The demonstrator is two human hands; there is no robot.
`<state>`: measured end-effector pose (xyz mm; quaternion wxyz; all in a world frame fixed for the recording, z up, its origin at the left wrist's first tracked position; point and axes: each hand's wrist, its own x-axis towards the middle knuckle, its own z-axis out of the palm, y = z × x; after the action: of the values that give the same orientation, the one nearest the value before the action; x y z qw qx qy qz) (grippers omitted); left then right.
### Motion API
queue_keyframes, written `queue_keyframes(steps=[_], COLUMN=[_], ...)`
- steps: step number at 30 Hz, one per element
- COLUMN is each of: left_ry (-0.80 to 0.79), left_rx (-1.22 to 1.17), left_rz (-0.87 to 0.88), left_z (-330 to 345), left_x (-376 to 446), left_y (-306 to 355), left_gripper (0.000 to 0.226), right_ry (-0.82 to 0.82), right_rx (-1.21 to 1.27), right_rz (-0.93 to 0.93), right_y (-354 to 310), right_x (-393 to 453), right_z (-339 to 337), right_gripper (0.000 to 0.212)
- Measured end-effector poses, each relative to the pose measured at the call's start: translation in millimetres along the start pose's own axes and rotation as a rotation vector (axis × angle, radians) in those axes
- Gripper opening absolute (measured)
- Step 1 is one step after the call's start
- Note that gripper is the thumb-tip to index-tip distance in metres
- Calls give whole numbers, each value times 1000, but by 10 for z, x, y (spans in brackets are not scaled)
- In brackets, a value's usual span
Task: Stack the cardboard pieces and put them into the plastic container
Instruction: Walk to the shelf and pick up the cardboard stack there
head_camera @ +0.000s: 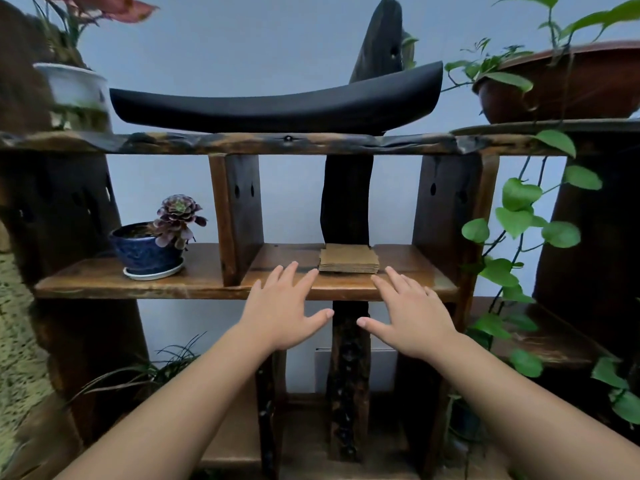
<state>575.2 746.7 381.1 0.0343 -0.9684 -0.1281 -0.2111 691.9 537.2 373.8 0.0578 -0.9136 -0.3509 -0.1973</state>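
Fingers [290, 271] of the left hand [282, 308] and of the right hand [412, 311] are shown spread and extended, palms down, with nothing grasped; the fingertips are held just in front of a stack of cardboard pieces [348, 258], the left ones near its left edge and the right ones near its right front corner. The stack is seen lying flat on the middle wooden shelf [207, 284], in front of a dark upright post [346, 199], while a potted succulent [157, 237] is placed well apart to the left.
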Motion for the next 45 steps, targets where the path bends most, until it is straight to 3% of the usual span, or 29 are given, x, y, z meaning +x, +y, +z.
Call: queue_keyframes(steps=[9,14,16,20,24,30,37,39,45], left_ry=[-179,-216,-224,-237,-269,-239,-258,-255,-239], left_rx=[-232,-457,-496,-439,-228,-194,-193,-196,-225], left_rz=[-56,-122,-160,-195,-92,-92,-89,-77,-49], left_z=[348,737,906,1164,1298,1395,1401,1390,1366], left_x=[1026,1660,1835,2055,2210,2317,2304,2295,2270], left_y=[-142,-170,-191,-213,-205,-273,-271,-270,-279], left_gripper=[85,81,81,83,76,72,71,71,70], right_ry=[-108,-192,-213,-195,-201,-188,-375,-429,-529], right_rx=[120,595,668,603,483,461,677,735,1210], right_rz=[93,294,376,483,483,500,631,654,784], right_y=[264,423,485,573,589,564,534,565,610], right_x=[917,1499,1662,1909,2095,2391,2660,2709,2614], right_z=[363,588,682,881,1050,1088,917,868,884], right_gripper=[77,65,66,67,60,47,66,62,41])
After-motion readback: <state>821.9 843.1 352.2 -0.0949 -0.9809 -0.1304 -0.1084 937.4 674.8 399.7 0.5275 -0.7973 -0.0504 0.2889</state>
